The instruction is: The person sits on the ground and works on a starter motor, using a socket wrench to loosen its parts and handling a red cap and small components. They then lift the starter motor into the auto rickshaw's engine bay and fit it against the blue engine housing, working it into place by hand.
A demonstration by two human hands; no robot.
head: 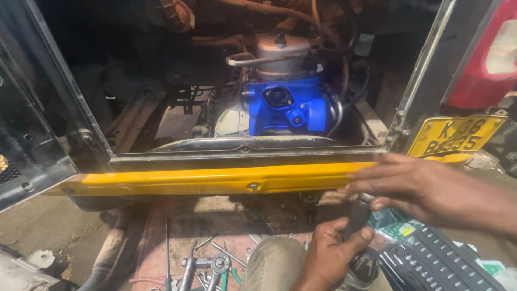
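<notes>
Currently both hands meet at one dark tool handle point(356, 218) at lower right, below the yellow bumper bar point(215, 180).

Left to right:
- Far left: open dark hatch door point(32, 134), swung outward.
- Floor, lower centre-left: loose hand tools point(207, 264) lie on a reddish mat, well apart from both hands.
- Centre, above the bar: blue engine block point(283, 108) with a grey cylinder top, set back in the compartment.
- Left hand point(328, 253): rises from below beside a bent knee point(274, 264), fingers closed around the lower part of the handle, thumb laid across it.
- Handle: long axis runs near upright, tilted slightly right at the top, its upper end just under the bar's right end.
- Right hand point(414, 183): comes in from the right, palm down, fingers extended and resting over the handle's top end, touching it; whether they curl round it I cannot tell, as motion blur hides the tips.
- Lower right: black socket tray point(436, 264) on the floor, just beside the left hand.
- Far right: yellow plate point(455, 137) and red tail lamp point(484, 59).

Key relation: the handle stands between the hands, left gripping low, right capping high.
</notes>
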